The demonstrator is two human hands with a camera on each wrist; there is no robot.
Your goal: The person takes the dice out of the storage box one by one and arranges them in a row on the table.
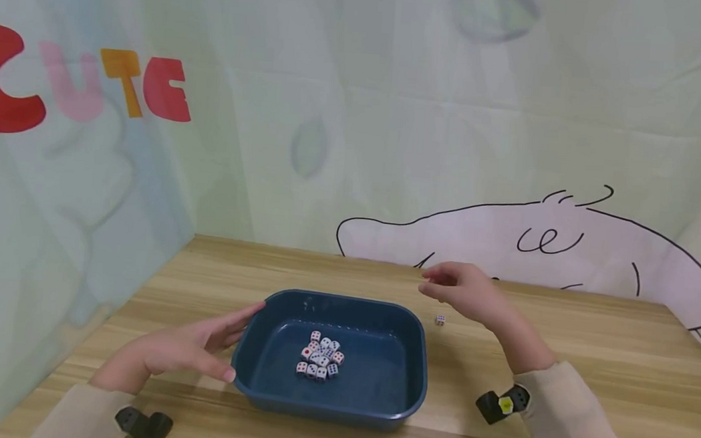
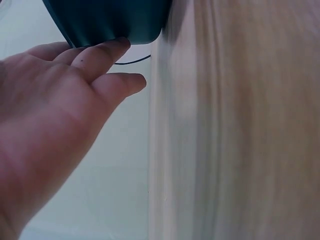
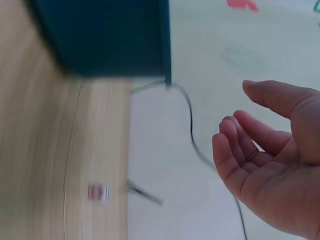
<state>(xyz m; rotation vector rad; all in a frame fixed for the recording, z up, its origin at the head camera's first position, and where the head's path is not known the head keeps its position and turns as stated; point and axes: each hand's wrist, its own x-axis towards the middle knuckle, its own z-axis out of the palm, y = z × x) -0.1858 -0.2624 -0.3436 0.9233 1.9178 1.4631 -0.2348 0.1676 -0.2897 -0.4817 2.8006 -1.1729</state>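
A dark blue tray [image 1: 371, 374] stands on the wooden table, with a cluster of white dice [image 1: 320, 356] lying on its floor. At its left wall is my left hand [image 1: 189, 346], thumb and fingers spread; in the left wrist view the fingertips touch the outside of the tray [image 2: 112, 20]. My right hand [image 1: 463, 291] hovers above the table, right of the tray, and holds nothing. Its fingers bend loosely in the right wrist view, with the thumb [image 3: 275, 95] apart from them. One single die [image 1: 440, 320] lies on the table below that hand, outside the tray.
The wooden table [image 1: 590, 341] runs back to a printed cloth [image 1: 285, 108] behind it and at the left. Colourful letters and a line-drawn figure are on the cloth. Each wrist carries a small black camera [image 1: 502, 404] on its sleeve.
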